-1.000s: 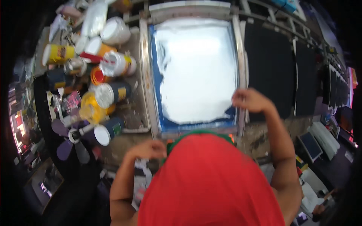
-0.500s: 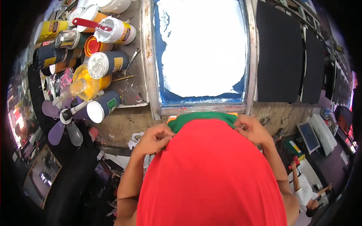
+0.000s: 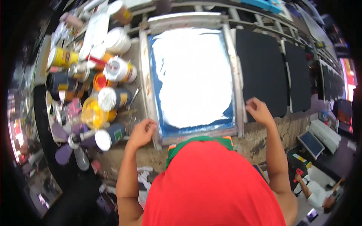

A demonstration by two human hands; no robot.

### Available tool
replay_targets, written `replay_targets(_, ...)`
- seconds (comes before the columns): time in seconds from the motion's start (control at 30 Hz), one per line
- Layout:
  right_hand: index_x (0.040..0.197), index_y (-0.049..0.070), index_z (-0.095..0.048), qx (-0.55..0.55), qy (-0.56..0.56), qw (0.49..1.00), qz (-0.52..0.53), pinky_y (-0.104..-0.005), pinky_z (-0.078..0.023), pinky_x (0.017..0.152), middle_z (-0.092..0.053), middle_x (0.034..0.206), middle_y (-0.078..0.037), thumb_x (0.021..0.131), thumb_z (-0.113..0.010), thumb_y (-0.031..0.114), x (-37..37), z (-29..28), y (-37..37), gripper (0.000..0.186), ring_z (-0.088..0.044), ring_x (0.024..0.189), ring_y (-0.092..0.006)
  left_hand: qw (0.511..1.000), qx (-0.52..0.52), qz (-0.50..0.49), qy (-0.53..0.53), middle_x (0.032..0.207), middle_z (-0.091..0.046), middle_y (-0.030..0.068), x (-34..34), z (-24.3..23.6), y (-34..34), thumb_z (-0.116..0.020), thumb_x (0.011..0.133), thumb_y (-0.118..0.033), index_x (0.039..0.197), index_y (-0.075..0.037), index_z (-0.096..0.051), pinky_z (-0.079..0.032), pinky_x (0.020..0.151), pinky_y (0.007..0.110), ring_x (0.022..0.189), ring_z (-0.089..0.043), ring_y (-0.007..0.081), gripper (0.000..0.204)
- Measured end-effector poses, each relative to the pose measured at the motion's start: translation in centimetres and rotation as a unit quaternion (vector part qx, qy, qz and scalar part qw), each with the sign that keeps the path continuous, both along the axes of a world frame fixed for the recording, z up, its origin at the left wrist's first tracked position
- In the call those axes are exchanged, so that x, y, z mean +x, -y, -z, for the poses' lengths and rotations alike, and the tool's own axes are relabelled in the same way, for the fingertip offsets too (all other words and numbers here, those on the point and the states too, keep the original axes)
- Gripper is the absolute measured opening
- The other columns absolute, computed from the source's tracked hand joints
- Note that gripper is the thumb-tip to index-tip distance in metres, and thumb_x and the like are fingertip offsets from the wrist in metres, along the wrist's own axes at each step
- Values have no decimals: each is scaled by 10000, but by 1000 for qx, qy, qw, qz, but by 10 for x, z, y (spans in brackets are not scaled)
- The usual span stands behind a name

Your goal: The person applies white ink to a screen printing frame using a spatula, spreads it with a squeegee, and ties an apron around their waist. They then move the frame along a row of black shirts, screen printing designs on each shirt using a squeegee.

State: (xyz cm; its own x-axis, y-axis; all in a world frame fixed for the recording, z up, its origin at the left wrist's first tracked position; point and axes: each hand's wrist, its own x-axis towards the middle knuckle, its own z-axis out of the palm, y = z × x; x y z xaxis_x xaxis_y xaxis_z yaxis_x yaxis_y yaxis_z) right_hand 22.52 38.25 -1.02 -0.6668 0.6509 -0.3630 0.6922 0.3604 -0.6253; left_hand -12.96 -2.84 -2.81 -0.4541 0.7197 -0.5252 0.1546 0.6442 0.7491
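Note:
A silk-screen frame [image 3: 238, 83] lies in front of me, its blue mesh mostly coated with thick white ink [image 3: 194, 75]. My left hand [image 3: 142, 133] hovers by the frame's near left corner, fingers loosely curled, thumb apart, holding nothing. To the right, my right hand [image 3: 260, 111] hangs over the near edge of a black panel [image 3: 262, 71], also bent-fingered and empty. Whether either hand touches what is under it I cannot tell. Red cloth [image 3: 211, 180] covers my front, and green cloth [image 3: 200, 140] shows past it, just short of the frame.
Ink tubs crowd the left, among them a white tub [image 3: 122, 71] with a red-handled tool and a dark jar [image 3: 109, 137]. A wrench [image 3: 134, 95] lies beside them. A purple-bladed fan [image 3: 73, 145] stands near left. Another person [image 3: 315, 194] is at lower right.
Both hands have let go of the cloth edges at my front and moved outward and forward. The view has shifted, bringing the frame's far end into sight.

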Motion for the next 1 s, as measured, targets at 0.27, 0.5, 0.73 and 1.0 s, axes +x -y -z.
replay_targets(0.27,1121,-20,-654,188,-60,980,-34,-478,-487,1021,-646,1251,-231,822,-657,114,-184,27,-164,328,-573,1249,-414,898,142,84,-408,1477,-495,251,-192,9,-234,-703,782,-34,1496,-7,-431,-366,1168,475,1391,-452,435,764)
replay_targets(0.5,1298,-37,-607,403,-51,906,-121,-612,-399,1103,-538,1427,-210,763,-767,149,-344,58,-230,588,-429,1424,-427,829,-24,157,-537,1653,-316,173,-289,13,-355,-792,721,-88,1634,-140,-223,-298,1216,561,1515,-299,437,1077)
replay_targets(0.73,1256,39,-645,333,66,916,-212,-610,-455,1038,-669,1239,-217,687,-880,461,-415,77,-240,746,-615,1202,-437,854,-98,220,-461,1404,-590,238,-326,50,-377,-715,810,-186,1598,-110,-305,-345,1162,607,1308,-562,396,892)
replay_targets(1.0,1174,46,-637,319,32,905,-281,-494,-478,993,-630,1263,-126,769,-728,64,-358,44,-197,415,-591,1189,-356,852,-78,244,-456,1250,-640,177,-268,9,-332,-791,702,-213,1301,-111,-588,-367,1141,634,1240,-595,390,640)
